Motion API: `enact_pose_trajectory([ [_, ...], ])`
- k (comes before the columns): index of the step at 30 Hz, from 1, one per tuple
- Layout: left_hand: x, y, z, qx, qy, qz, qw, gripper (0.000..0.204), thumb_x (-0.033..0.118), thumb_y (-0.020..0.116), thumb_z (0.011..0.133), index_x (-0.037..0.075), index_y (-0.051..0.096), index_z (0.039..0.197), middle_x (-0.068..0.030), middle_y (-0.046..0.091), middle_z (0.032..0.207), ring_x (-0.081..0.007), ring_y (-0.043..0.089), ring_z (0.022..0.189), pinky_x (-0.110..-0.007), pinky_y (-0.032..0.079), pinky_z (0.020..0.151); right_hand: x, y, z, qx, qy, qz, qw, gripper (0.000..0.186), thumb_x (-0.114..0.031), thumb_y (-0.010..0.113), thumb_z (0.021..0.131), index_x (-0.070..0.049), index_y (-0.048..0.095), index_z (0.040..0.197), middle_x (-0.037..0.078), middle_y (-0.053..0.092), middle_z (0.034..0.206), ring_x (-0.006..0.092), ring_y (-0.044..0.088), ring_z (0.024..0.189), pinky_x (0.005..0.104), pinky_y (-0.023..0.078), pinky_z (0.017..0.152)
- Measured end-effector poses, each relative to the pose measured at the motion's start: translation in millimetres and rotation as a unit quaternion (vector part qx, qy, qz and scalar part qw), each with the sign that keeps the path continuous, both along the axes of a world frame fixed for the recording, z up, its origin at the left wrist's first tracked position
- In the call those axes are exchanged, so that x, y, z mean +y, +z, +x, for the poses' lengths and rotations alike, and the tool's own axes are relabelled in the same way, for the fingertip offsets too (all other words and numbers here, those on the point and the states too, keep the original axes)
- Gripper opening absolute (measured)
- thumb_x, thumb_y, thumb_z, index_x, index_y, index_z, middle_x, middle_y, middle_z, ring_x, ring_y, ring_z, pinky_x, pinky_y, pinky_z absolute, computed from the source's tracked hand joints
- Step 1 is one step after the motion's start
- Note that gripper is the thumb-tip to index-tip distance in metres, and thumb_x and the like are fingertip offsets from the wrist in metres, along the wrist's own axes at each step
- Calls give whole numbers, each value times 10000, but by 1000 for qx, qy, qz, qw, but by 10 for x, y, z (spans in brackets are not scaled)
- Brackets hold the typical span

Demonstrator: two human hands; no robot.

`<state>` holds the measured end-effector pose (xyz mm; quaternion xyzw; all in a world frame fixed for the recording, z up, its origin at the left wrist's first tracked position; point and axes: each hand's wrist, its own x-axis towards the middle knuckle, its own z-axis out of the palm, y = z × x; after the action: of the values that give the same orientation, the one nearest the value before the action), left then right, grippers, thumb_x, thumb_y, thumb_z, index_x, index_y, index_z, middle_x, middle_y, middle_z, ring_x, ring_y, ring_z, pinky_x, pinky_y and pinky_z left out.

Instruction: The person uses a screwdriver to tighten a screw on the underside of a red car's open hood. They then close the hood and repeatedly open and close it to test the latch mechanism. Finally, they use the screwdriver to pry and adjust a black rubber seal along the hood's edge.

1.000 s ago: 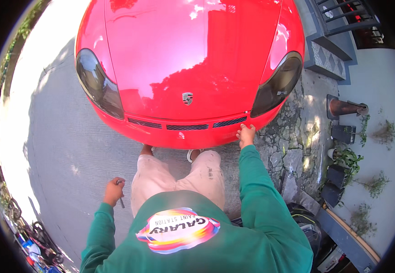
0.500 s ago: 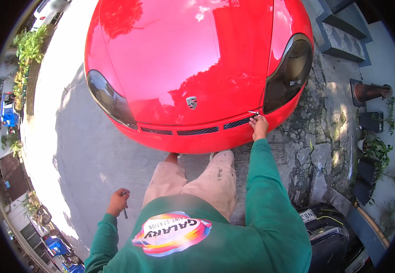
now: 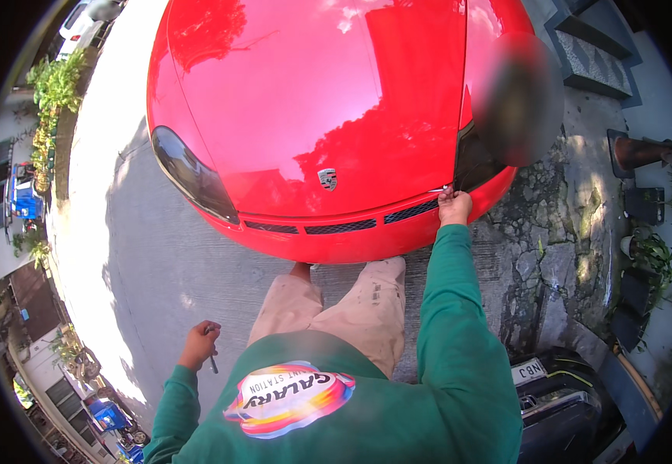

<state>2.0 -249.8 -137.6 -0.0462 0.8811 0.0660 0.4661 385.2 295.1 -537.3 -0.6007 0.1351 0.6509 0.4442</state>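
Right hand (image 3: 454, 207) is up at the front corner of the hood (image 3: 274, 100) on a red sports car (image 3: 328, 247), fingers bunched in close at a thin pale strip (image 3: 437, 189). That strip pokes out just left of the fingertips, along the hood's front edge; can't tell if it's actually gripped, the fingers cover that bit. Black mesh grille insert (image 3: 411, 212) is right beside the hand on its left, smoked headlight (image 3: 474, 161) just past it, upper part blurred out. Crest badge (image 3: 327, 179) sits farther off to the hand's left. Left hand (image 3: 199, 345) is well apart from the car, over shadowed concrete (image 3: 158, 255), curled around a slim dark pen-like tool (image 3: 213, 362). Way out right of the right hand: a traffic cone (image 3: 641, 152).
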Motion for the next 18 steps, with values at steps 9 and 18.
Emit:
enact_pose_trajectory([
  [9,-15,159,93,-12,26,-10,1000,218,155,639,1015,39,719,1181,-6,582,798,-118,550,615,-331,546,557,117,-11,176,-59,21,19,998,134,-162,435,1047,-63,526,1051,71,636,916,171,608,747,338,536,638],
  [18,238,-131,100,-49,-6,20,999,211,154,644,1020,52,707,1193,13,565,780,-103,531,610,-323,535,563,-482,365,-53,-83,204,44,974,411,-216,484,1091,21,496,1426,198,653,1300,344,684,1198,465,589,985],
])
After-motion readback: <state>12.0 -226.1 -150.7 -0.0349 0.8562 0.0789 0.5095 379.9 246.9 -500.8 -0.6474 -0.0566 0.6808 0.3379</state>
